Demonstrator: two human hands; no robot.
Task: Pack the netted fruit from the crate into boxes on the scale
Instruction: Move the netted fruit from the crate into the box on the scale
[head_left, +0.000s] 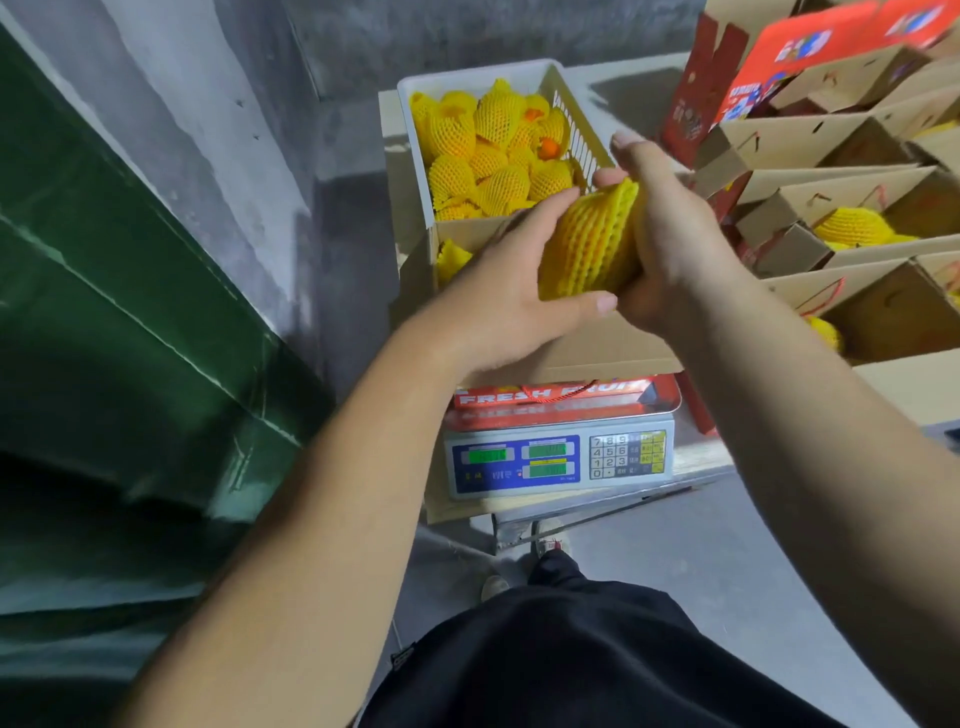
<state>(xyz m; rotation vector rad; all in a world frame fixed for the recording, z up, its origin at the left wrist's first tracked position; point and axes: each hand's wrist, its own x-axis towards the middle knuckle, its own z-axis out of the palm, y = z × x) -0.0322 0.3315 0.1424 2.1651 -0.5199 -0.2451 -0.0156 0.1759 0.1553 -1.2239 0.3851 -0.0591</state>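
Bare grey concrete wall (218, 104) at eleven o'clock, dark green sheeting (130, 291) sloping down at nine, grey floor below. At centre, a digital scale (561, 460) carrying an open cardboard box (613, 348) with red "FRESH FRUIT" lettering on its front. Just beyond at twelve, a white crate (519, 73) heaped with yellow netted fruit (493, 156). Above the box, one netted fruit (589, 244) held between both hands: left hand (498, 291) cupping it from the near side, fingers curled under and thumb across the bottom; right hand (670, 244) wrapped round the far side, fingers closed over the net. At nine within the box, one yellow net (452, 257) already lying inside; rest of the interior hidden by the arms. At two to three o'clock, rows of open boxes (857, 208), several showing yellow nets inside. Judged as partway: crate far from empty, this box likely barely begun.
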